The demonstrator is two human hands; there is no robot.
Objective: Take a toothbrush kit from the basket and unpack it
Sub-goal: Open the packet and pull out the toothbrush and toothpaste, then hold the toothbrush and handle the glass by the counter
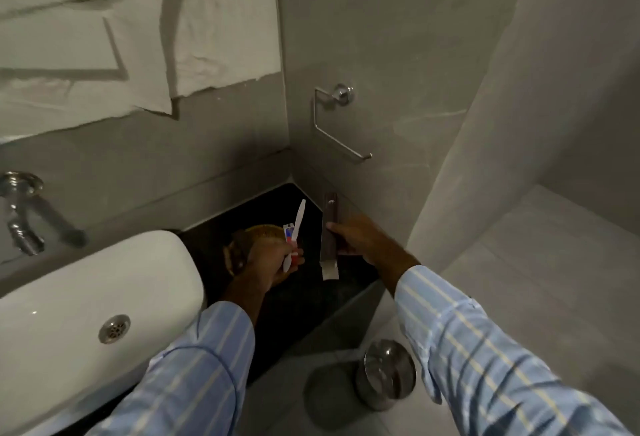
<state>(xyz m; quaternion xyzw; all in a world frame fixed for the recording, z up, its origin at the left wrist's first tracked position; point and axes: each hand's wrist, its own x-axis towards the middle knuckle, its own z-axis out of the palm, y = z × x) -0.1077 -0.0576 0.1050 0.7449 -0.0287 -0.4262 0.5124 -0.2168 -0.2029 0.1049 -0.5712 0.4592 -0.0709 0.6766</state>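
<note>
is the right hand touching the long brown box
Touching: the head view shows the right hand wrapped around the long brown cardboard box, thumb pressed on its front.

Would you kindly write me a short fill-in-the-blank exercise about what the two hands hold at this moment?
1. The left hand holds a white toothbrush together with a small ____ of toothpaste.
2. The right hand grips the long brown ____, its end flap hanging open.
3. The woven basket sits on the dark counter beside the white ____.
4. On the floor below stands a shiny ____ bin.

Missing words: tube; box; sink; metal
</note>
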